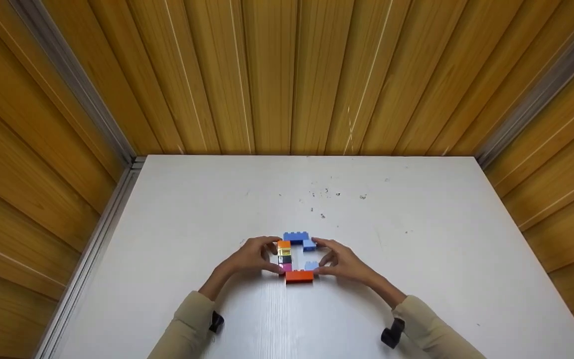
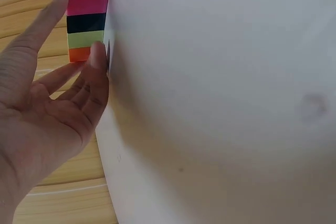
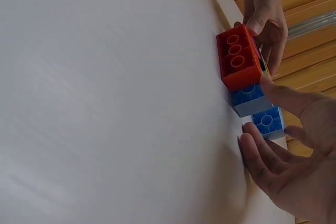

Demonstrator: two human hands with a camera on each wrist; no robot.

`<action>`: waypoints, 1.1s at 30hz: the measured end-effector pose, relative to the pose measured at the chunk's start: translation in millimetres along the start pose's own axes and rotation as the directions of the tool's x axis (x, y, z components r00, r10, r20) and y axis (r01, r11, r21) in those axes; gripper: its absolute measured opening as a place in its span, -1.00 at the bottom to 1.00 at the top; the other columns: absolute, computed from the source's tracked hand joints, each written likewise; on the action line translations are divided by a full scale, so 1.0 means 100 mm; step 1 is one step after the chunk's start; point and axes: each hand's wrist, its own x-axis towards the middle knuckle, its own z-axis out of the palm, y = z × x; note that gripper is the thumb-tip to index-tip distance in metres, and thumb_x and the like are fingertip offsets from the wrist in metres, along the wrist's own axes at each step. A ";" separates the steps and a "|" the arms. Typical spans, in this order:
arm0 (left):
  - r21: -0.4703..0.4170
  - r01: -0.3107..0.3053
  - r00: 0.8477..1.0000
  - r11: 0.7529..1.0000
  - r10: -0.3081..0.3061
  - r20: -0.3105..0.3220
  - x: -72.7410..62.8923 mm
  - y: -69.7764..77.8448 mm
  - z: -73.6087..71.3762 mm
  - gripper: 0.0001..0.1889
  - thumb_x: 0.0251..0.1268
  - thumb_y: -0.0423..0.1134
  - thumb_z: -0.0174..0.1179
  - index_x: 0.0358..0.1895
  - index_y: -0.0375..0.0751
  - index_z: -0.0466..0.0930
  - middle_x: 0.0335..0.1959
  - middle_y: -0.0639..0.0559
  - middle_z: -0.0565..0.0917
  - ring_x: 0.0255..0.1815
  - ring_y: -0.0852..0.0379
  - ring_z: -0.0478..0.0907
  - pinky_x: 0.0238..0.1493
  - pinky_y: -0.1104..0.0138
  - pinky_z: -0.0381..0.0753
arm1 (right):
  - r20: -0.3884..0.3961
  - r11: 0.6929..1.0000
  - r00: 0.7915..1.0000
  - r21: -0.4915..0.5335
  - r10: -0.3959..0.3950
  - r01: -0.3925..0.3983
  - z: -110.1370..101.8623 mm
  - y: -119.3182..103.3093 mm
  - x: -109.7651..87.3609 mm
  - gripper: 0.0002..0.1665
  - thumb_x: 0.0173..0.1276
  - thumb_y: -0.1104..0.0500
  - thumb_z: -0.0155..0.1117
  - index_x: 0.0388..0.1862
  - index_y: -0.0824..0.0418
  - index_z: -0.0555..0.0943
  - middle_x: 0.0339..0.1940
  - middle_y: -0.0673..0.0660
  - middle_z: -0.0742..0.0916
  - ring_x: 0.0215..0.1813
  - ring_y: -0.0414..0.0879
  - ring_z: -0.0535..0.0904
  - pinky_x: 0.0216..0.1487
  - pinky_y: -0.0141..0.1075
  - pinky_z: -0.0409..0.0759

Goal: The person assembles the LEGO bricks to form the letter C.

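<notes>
Toy building bricks form a frame around a hollow middle. Its left side is a row of orange [image 1: 284, 244], yellow [image 1: 284, 252], black [image 1: 284, 260] and pink [image 1: 286, 267] bricks. A long blue brick [image 1: 295, 237] lies at the far end and an orange-red brick [image 1: 299, 277] at the near end. Two light blue bricks [image 1: 309, 245] stand apart on the right. My left hand [image 1: 253, 255] grips the left row, thumb at the pink end and fingers at the orange end. My right hand [image 1: 347, 260] holds the right side, its thumb by the orange-red brick's corner [image 3: 242, 56].
The structure is over the white table [image 1: 177, 214], near the middle of its width. Wood-patterned panels [image 1: 272, 75] rise behind the table and at both sides. Black bands [image 1: 392, 333] show at both sleeve cuffs. Small dark marks dot the tabletop behind the bricks.
</notes>
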 end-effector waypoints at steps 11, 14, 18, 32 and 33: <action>-0.079 0.035 0.993 0.996 -0.044 -0.113 0.27 -0.06 -0.15 -0.27 0.27 -0.23 0.44 0.49 -0.24 0.38 0.03 -0.22 0.69 -0.18 0.08 0.52 -0.16 0.37 0.54 | -0.012 0.995 0.999 -0.093 0.034 -0.035 -0.27 0.05 0.42 -0.05 0.30 0.16 0.51 0.57 0.34 0.27 0.33 0.44 0.57 -0.11 0.07 0.73 0.02 -0.13 0.69; -0.101 0.055 0.987 0.993 -0.070 -0.143 0.33 -0.07 -0.16 -0.32 0.34 -0.27 0.37 0.50 -0.24 0.36 0.06 -0.23 0.69 -0.21 0.08 0.58 -0.26 0.39 0.56 | -0.017 0.995 0.997 -0.066 0.071 -0.072 -0.32 0.06 0.55 -0.06 0.31 0.20 0.49 0.58 0.31 0.25 0.35 0.46 0.56 -0.06 0.11 0.73 -0.08 -0.21 0.70; -0.129 0.083 0.983 0.988 -0.102 -0.152 0.42 -0.06 -0.19 -0.36 0.42 -0.29 0.29 0.52 -0.24 0.32 0.12 -0.25 0.67 -0.21 0.03 0.66 -0.30 0.36 0.62 | -0.037 0.991 0.993 -0.060 0.117 -0.119 -0.36 0.05 0.69 -0.07 0.33 0.27 0.45 0.60 0.30 0.23 0.41 0.47 0.52 -0.02 0.16 0.74 -0.12 -0.21 0.71; -0.173 0.120 0.967 0.978 -0.155 -0.205 0.63 -0.06 -0.22 -0.36 0.44 -0.29 0.25 0.54 -0.21 0.30 0.19 -0.26 0.63 -0.17 -0.09 0.69 -0.42 0.39 0.48 | -0.039 0.984 0.984 0.044 0.176 -0.174 -0.40 0.09 0.87 -0.05 0.44 0.27 0.29 0.66 0.30 0.03 0.59 0.47 0.28 -0.02 0.16 0.70 -0.14 -0.15 0.70; -0.175 0.120 0.967 0.977 -0.155 -0.202 0.63 -0.06 -0.22 -0.36 0.44 -0.28 0.25 0.54 -0.21 0.30 0.19 -0.26 0.63 -0.16 -0.10 0.69 -0.40 0.38 0.48 | -0.040 0.984 0.984 0.051 0.172 -0.170 -0.41 0.09 0.86 -0.05 0.44 0.28 0.29 0.66 0.30 0.02 0.58 0.48 0.29 -0.02 0.17 0.69 -0.13 -0.13 0.71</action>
